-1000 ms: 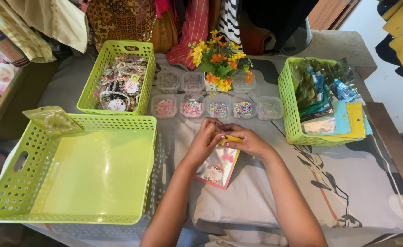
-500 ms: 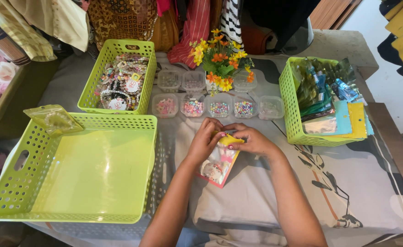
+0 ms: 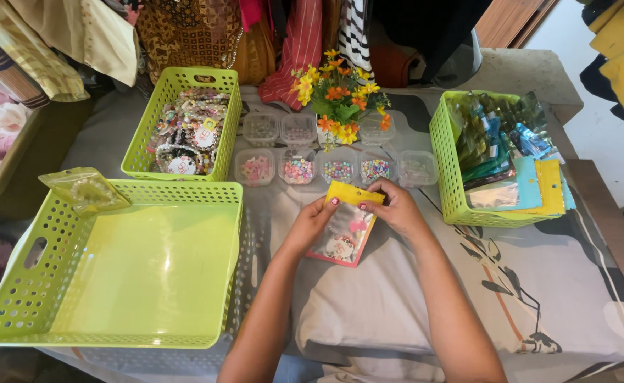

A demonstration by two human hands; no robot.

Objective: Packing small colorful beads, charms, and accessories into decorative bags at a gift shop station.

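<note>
Pouch (image 3: 344, 230), small and clear-fronted with a yellow header strip and pink lower edge, is being held at table centre, just in front of the row of bead boxes. It is now being held more upright and squarer to the camera than in the two earlier views, where it was hanging tilted below the hands; both sets of fingers are now being closed along the yellow top strip, which suggests the opening is being worked.

- At 9 o'clock: a large green basket (image 3: 14, 298) is lying with a bare floor; a clear zip bag (image 3: 85, 190) is resting on its far-left rim.
- At 11 o'clock: a smaller green basket (image 3: 145, 145) is being kept full of carded bracelets.
- Left hand (image 3: 315, 221): fingers are being curled, thumb and fingertips pinched on the pouch's left top corner.
- At 12 o'clock: small bead boxes (image 3: 298, 170) are being kept in two rows, with a bunch of orange and yellow flowers (image 3: 337, 89) behind.
- Right hand (image 3: 396, 207): fingers are being bent, pinching the right end of the yellow strip.
- At 2 o'clock: a third green basket (image 3: 443, 177) is being kept full of flat coloured packets.
</note>
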